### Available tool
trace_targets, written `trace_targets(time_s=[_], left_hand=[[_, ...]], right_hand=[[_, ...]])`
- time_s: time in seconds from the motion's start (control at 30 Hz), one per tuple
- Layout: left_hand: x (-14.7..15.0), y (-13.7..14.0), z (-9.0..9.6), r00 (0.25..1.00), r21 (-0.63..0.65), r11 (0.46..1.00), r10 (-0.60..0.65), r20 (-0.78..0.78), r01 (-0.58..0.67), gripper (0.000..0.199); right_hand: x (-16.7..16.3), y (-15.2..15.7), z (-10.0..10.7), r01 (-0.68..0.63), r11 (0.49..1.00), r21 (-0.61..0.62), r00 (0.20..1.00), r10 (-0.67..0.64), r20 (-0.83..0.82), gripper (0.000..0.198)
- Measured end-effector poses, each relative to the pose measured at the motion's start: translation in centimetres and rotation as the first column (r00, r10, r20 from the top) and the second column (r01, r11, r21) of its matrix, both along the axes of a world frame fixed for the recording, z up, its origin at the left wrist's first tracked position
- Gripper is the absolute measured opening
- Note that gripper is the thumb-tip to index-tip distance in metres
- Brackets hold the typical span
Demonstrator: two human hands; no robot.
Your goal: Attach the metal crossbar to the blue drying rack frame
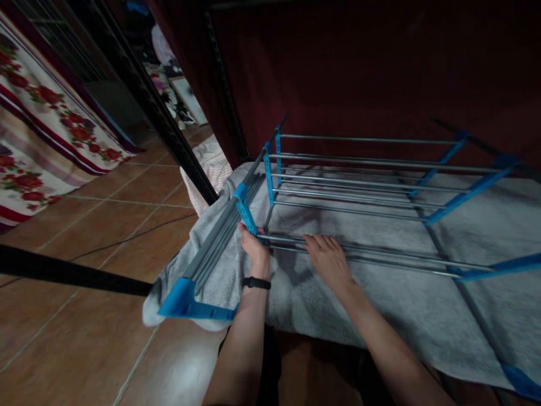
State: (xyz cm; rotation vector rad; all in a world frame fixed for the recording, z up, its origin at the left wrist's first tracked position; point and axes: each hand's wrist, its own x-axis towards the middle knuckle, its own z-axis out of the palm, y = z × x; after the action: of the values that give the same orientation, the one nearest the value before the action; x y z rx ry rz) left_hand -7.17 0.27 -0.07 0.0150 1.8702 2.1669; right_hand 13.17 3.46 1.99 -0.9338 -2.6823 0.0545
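Observation:
A metal drying rack with grey tubes and blue plastic joints lies on a grey towel-like cloth (313,299). My left hand (255,248), with a black band on its wrist, is closed around the lower end of a blue bracket (246,216), where the rods meet it. Some of its fingers are hidden behind the joint. To the right, my right hand (327,256) has its fingers bent over a pair of thin metal rods (393,256); its thumb is out of sight. The rods run from the left bracket to a blue arm (502,267) on the right.
More rods (359,163) stand behind my hands against a dark red curtain (359,73). Black metal posts (156,107) rise at the left. A blue corner piece (186,301) juts past the cloth's edge. A cable (139,230) crosses the tiled floor (97,270) near a flowered curtain (51,118).

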Motion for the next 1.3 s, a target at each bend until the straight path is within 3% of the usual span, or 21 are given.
trace_targets(time_s=[0.2,0.7,1.3], left_hand=[[-0.3,0.0,0.1,0.999,-0.07,0.998,0.003,-0.044,-0.006,0.062],[-0.3,0.1,0.1,0.998,0.006,1.0,-0.012,-0.068,0.013,0.06],[-0.6,0.3,-0.6,0.999,0.049,0.998,-0.031,-0.037,0.032,0.057]], right_hand=[[-0.1,1.2,0.6,-0.052,0.996,-0.076,0.998,0.055,0.035,0.037],[0.3,2.0,1.3,-0.129,0.99,-0.063,0.989,0.133,0.067,0.03],[0.5,2.5,2.7,-0.129,0.977,-0.171,0.983,0.149,0.109,0.033]])
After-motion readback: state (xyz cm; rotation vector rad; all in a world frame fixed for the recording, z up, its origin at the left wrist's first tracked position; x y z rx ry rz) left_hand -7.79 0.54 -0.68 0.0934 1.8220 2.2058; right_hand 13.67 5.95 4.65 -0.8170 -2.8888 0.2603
